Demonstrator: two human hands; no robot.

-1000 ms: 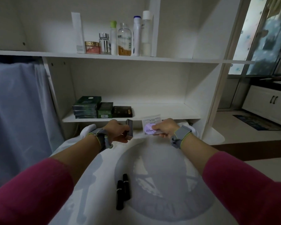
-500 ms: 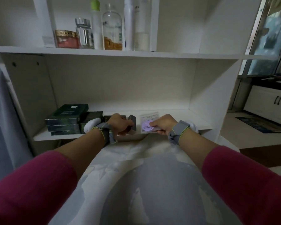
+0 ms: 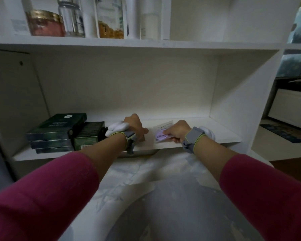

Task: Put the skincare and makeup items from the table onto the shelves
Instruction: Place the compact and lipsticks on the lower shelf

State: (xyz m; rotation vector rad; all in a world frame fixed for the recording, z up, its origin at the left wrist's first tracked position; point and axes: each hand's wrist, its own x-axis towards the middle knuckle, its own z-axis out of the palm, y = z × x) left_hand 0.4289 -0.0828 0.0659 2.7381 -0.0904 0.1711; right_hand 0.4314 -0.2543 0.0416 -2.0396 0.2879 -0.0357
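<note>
Both hands have moved onto lower shelf (image 3: 215, 137), L hand (image 3: 135, 126) curled on half-hidden box (image 3: 143, 138), R hand (image 3: 178, 131) at 3 o'clock pinching sachet (image 3: 163, 133), which cd slide off front edge if released early.

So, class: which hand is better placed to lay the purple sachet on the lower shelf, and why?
Right. The right hand pinches the purple sachet over the lower shelf; the left hand grips a small box by the green boxes.

Home: white shelves (image 3: 181, 45), cosmetic bottles (image 3: 111, 20), floor rug (image 3: 285, 133).
</note>
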